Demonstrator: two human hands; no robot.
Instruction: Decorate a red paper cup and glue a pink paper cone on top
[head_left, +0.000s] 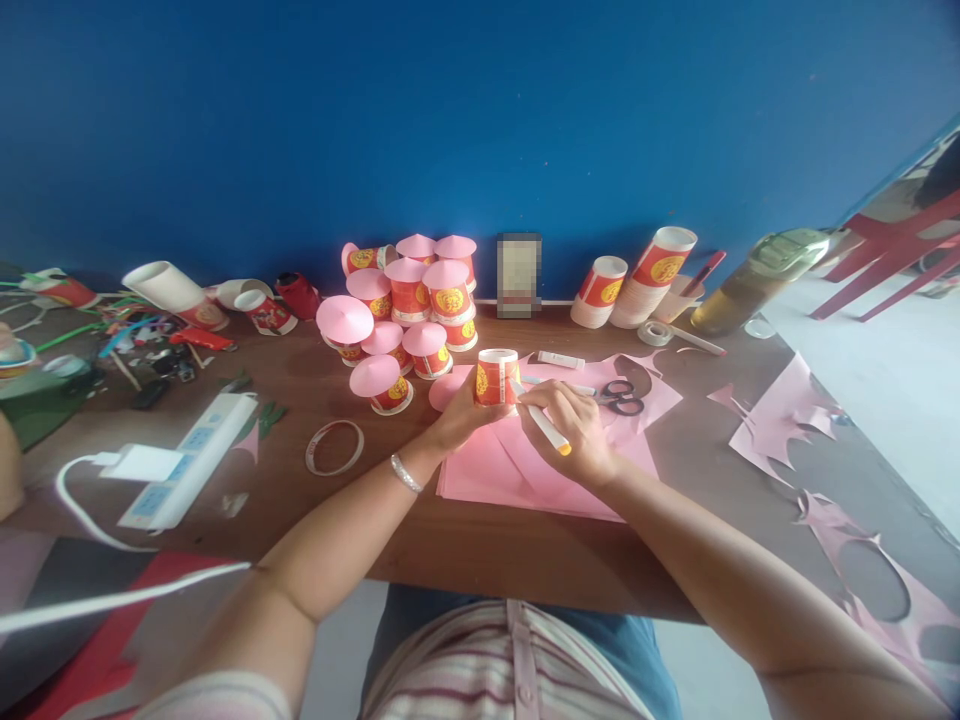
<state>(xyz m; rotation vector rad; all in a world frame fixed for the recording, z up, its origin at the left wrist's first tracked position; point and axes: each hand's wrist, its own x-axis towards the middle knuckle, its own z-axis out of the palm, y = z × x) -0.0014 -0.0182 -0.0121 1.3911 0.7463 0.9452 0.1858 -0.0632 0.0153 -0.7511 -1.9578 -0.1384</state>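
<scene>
My left hand (pixel 459 418) is wrapped around a red and white paper cup (pixel 493 382) with a gold emblem and a barcode strip. In my right hand (pixel 571 430) is a white marker (pixel 546 425) with a yellow end, its other end close to the cup's side; whether it touches, I cannot tell. Under both hands lie sheets of pink paper (pixel 510 475). A pink paper disc (pixel 448 392) sits just behind my left hand. Scissors with dark handles (pixel 621 397) rest on the pink paper, near a white glue stick or marker (pixel 561 360).
Several cups with pink cone tops (pixel 409 290) stand behind on the left. Stacked cups (pixel 649 280), a tape roll (pixel 655 333) and a bottle (pixel 757 275) are at the back right. Left are a power strip (pixel 191 460) and a paper ring (pixel 334 447); right, pink scraps (pixel 784 425).
</scene>
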